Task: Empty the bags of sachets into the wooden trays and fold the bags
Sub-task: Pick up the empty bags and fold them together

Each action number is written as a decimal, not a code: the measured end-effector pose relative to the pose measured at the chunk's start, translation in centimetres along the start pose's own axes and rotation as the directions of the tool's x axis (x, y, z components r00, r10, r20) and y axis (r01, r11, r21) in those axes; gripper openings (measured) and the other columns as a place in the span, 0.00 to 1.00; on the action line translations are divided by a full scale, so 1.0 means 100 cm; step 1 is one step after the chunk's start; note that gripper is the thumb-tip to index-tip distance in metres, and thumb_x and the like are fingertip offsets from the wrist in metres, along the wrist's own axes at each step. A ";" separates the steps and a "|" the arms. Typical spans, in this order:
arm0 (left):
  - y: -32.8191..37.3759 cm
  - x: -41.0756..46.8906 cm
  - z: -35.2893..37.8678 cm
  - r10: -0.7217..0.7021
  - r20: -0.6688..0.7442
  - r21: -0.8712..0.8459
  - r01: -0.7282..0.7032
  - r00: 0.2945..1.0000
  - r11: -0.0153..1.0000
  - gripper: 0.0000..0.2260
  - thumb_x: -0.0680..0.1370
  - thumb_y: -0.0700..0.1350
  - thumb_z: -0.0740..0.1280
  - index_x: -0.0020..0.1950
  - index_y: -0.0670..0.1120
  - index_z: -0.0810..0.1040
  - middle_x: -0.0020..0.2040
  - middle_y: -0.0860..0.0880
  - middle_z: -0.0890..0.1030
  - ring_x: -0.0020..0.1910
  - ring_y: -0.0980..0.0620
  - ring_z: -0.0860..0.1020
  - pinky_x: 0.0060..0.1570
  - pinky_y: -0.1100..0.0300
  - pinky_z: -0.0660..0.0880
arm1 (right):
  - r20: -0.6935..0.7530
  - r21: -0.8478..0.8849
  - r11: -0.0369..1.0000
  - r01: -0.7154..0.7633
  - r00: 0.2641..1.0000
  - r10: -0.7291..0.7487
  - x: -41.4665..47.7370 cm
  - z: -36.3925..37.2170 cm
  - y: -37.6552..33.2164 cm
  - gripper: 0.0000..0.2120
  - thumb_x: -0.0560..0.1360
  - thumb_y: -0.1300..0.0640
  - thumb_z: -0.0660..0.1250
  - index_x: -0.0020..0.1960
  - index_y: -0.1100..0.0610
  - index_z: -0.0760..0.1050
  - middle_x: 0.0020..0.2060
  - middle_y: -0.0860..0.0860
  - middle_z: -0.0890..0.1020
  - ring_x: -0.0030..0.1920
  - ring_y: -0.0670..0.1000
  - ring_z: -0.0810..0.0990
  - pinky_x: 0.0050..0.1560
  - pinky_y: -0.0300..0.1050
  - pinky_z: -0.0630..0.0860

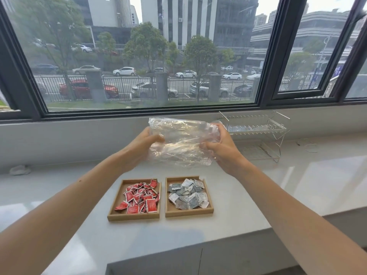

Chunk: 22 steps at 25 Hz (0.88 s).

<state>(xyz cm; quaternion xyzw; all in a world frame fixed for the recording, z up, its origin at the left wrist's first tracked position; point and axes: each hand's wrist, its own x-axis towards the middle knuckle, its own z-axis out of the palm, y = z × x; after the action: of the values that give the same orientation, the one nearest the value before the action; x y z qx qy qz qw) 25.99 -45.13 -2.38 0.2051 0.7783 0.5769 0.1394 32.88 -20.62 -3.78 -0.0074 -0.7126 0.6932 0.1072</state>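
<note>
Left hand [142,148] partly behind clear bag [184,139]

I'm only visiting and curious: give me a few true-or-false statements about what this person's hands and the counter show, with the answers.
1. Both the left hand and the right hand grip the crumpled clear plastic bag. True.
2. The left square wooden tray holds silver sachets. False: it holds red sachets; the silver ones lie in the right square wooden tray.
3. The bag lies on the white counter. False: it is held up off it.
4. A metal wire rack stands on the counter to the right of the bag. True.
5. The two trays are stacked. False: they sit side by side with a gap.
</note>
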 end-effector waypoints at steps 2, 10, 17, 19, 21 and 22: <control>-0.007 0.003 0.015 0.003 0.023 -0.060 -0.002 1.000 0.998 0.29 0.66 0.49 0.75 0.65 0.48 0.70 0.64 0.44 0.77 0.63 0.45 0.76 0.68 0.42 0.68 | -0.038 0.020 0.999 -0.042 0.998 0.043 -0.006 -0.013 0.012 0.31 0.73 0.72 0.67 0.70 0.50 0.65 0.61 0.60 0.76 0.61 0.59 0.78 0.64 0.61 0.75; -0.018 0.030 0.139 -0.018 0.143 -0.014 0.021 0.990 1.000 0.19 0.74 0.33 0.71 0.60 0.47 0.72 0.52 0.44 0.81 0.49 0.48 0.82 0.51 0.57 0.77 | -0.125 -0.032 0.989 -0.147 0.982 0.142 -0.061 -0.113 0.061 0.18 0.76 0.70 0.59 0.58 0.51 0.67 0.52 0.51 0.78 0.50 0.51 0.77 0.53 0.50 0.76; -0.039 0.062 0.298 -0.160 0.369 0.079 0.141 0.916 0.987 0.39 0.75 0.37 0.72 0.79 0.46 0.53 0.53 0.51 0.78 0.51 0.55 0.79 0.54 0.62 0.72 | -0.317 -0.130 0.928 -0.349 0.902 0.294 -0.158 -0.244 0.117 0.25 0.74 0.61 0.71 0.67 0.49 0.66 0.59 0.57 0.77 0.54 0.54 0.82 0.49 0.46 0.83; -0.049 0.067 0.350 -0.159 0.437 0.108 0.124 0.885 0.986 0.40 0.73 0.37 0.73 0.79 0.47 0.55 0.53 0.49 0.77 0.50 0.52 0.79 0.51 0.61 0.74 | -0.390 -0.135 0.900 -0.414 0.858 0.336 -0.191 -0.277 0.138 0.29 0.72 0.56 0.73 0.68 0.47 0.65 0.62 0.57 0.77 0.57 0.58 0.81 0.56 0.57 0.80; -0.056 0.068 0.397 -0.133 0.502 0.121 0.083 0.854 0.989 0.38 0.73 0.36 0.73 0.76 0.53 0.58 0.54 0.47 0.76 0.50 0.48 0.80 0.50 0.58 0.76 | -0.469 -0.120 0.871 -0.476 0.801 0.372 -0.222 -0.302 0.157 0.35 0.66 0.48 0.74 0.69 0.46 0.63 0.65 0.54 0.76 0.59 0.56 0.80 0.58 0.59 0.79; -0.056 0.067 0.420 -0.127 0.527 0.139 0.062 0.840 0.988 0.38 0.74 0.35 0.73 0.76 0.56 0.57 0.55 0.47 0.75 0.48 0.48 0.80 0.49 0.58 0.76 | -0.518 -0.095 0.865 -0.493 0.767 0.380 -0.237 -0.314 0.166 0.37 0.63 0.45 0.74 0.69 0.45 0.64 0.65 0.53 0.76 0.59 0.56 0.80 0.57 0.60 0.79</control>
<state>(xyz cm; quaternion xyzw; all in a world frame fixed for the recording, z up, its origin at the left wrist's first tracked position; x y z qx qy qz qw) 38.24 -8.03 -20.03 0.3265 0.7500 0.4432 0.3666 58.88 7.24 -23.10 -0.3584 -0.7151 0.5892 0.1143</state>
